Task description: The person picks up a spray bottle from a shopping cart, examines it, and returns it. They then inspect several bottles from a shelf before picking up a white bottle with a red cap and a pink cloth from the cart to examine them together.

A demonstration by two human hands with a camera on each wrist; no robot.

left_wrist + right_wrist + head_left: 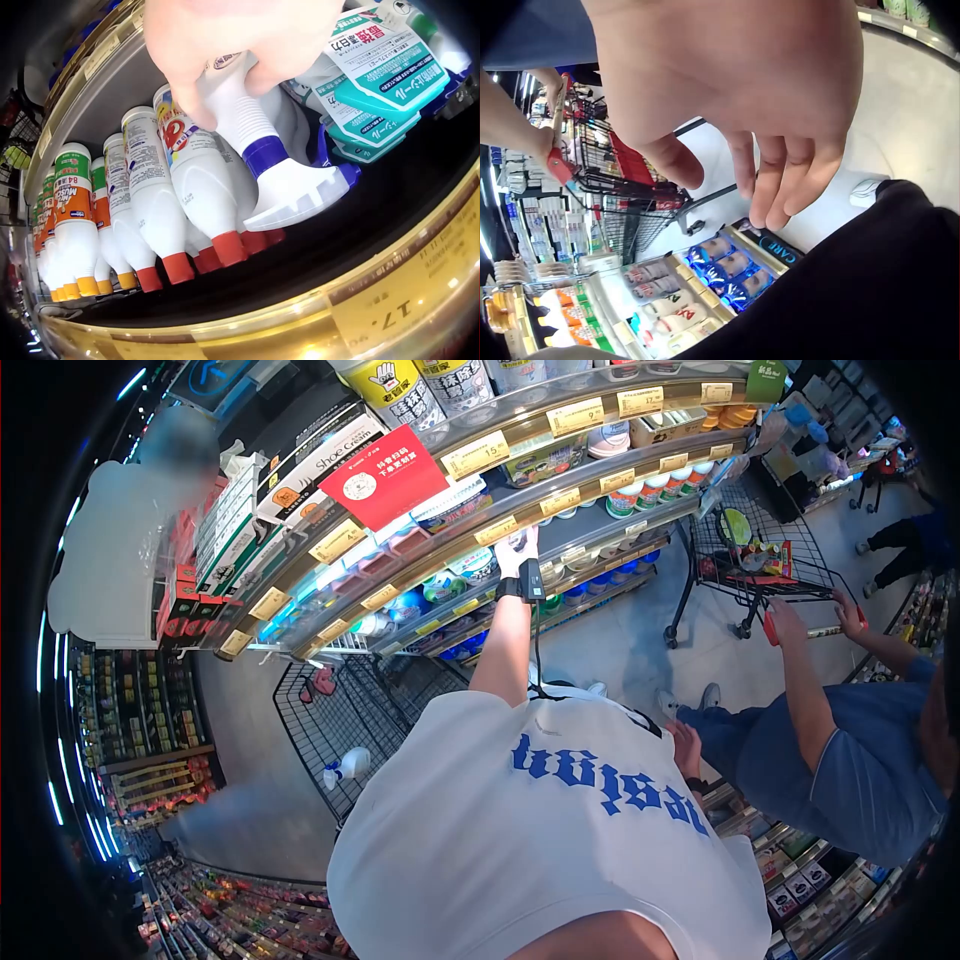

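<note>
In the head view, the left hand [517,550] is raised to a middle shelf [600,525] of a shop rack. What its fingers close on is too small to make out here. The right hand [685,745] hangs low at the person's side, and its fingers cannot be read. A second person in blue [850,760] stands just beside it, holding a shopping cart [760,555].

In the left wrist view, the left hand's fingers and thumb are curled round the neck of a white spray bottle [259,150]. The bottle lies on the shelf with its blue collar and trigger head pointing away from the fingertips. Touching it on the thumb side is a row of red-capped bottles [191,195]. Teal pouches [382,67] lie on the other side of the fingers.

In the right wrist view, the right hand's fingers [769,180] hang loose and slightly bent, holding nothing. Beyond the fingertips lie blue bottles [727,266] on a low shelf. The cart stands past the thumb.
</note>
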